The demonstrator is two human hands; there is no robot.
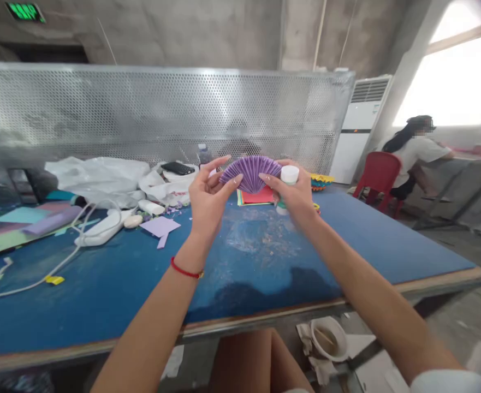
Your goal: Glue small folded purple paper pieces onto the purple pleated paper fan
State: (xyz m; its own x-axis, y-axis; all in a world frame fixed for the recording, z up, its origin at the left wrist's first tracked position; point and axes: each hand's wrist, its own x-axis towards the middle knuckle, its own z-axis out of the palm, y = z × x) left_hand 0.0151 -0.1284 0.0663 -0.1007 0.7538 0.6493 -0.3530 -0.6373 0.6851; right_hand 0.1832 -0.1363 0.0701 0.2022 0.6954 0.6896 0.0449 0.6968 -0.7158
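A pleated purple paper fan is spread in an arc above the blue table. My left hand pinches its left end, thumb in front, with a red bracelet at the wrist. On the right end my right hand is closed, its thumb on the folds. A white-capped bottle shows at my right hand; whether it is held or stands behind is unclear. Behind and below the fan lie stacked sheets, red on top.
On the blue table, purple paper pieces, a white power strip with cable, plastic bags and coloured sheets lie left. A perforated metal screen stands behind. A person sits far right.
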